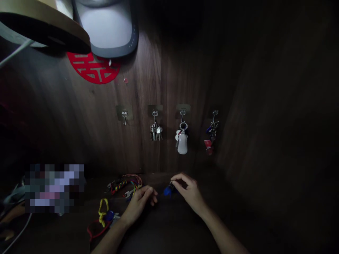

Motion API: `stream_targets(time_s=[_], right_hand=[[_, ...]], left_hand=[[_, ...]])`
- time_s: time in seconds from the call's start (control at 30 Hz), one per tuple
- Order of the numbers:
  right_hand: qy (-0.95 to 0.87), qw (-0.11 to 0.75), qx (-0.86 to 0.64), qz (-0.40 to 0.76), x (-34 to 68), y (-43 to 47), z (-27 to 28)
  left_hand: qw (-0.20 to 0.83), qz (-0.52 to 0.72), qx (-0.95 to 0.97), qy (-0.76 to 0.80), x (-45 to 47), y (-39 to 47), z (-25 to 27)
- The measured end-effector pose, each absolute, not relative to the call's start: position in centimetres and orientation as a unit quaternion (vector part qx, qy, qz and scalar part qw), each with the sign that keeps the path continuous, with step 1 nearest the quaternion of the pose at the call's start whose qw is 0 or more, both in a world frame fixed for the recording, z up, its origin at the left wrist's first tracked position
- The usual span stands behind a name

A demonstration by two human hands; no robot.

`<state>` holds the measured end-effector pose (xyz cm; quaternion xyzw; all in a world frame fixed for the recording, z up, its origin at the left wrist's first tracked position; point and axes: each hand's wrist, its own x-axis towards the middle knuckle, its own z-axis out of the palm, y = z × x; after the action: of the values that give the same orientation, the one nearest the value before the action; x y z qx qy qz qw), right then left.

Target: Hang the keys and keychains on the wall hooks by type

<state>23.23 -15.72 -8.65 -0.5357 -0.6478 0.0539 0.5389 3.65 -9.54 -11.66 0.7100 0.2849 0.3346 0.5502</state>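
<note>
My right hand (189, 192) pinches the metal ring of a key ring with a blue tag (168, 191) between thumb and fingertips. The tag hangs just above the dark wooden surface. To its left, my left hand (141, 201) is loosely curled, its fingers slightly apart, and I see nothing in it. Close behind that hand lies a bundle of colourful braided cords (124, 183) with keys. Beside my left forearm are keys with a yellow braided loop (103, 208), a blue fob (109, 215) and a red cord (95, 233).
On the wooden wall, hooks hold a silver key bunch (156, 132), keys with a white fob (182, 144) and keys with a red tag (208, 145). A bare hook (124, 118) is at left. A grey cap (107, 30) and red paper cutout (97, 70) hang above.
</note>
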Motion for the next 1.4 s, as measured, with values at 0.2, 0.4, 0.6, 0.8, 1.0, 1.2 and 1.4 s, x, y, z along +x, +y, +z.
stream_targets(time_s=[0.2,0.4,0.6,0.8,1.0,1.2,1.4], right_hand=[[-0.609,0.562,-0.557,0.059,24.7,-16.3,-7.2],[-0.545,0.62,-0.562,0.056,27.8,-16.7,-4.1],[-0.484,0.673,-0.56,0.007,32.2,-16.1,-0.3],[-0.438,0.7,-0.561,-0.061,36.3,-14.8,3.5],[-0.432,0.698,-0.563,-0.094,39.1,-13.7,6.5],[-0.45,0.68,-0.572,-0.095,40.2,-12.4,7.6],[-0.453,0.668,-0.583,-0.094,41.0,-11.6,6.7]], left_hand=[[0.552,0.312,0.719,0.285,3.5,-9.4,-12.1],[0.542,0.304,0.728,0.288,3.6,-9.6,-12.1],[0.529,0.293,0.743,0.288,3.6,-9.8,-11.7],[0.53,0.281,0.748,0.285,3.6,-9.7,-11.9],[0.534,0.272,0.747,0.288,3.7,-9.5,-12.1],[0.526,0.272,0.752,0.289,3.7,-9.5,-12.1],[0.528,0.274,0.749,0.291,3.7,-9.6,-11.9]])
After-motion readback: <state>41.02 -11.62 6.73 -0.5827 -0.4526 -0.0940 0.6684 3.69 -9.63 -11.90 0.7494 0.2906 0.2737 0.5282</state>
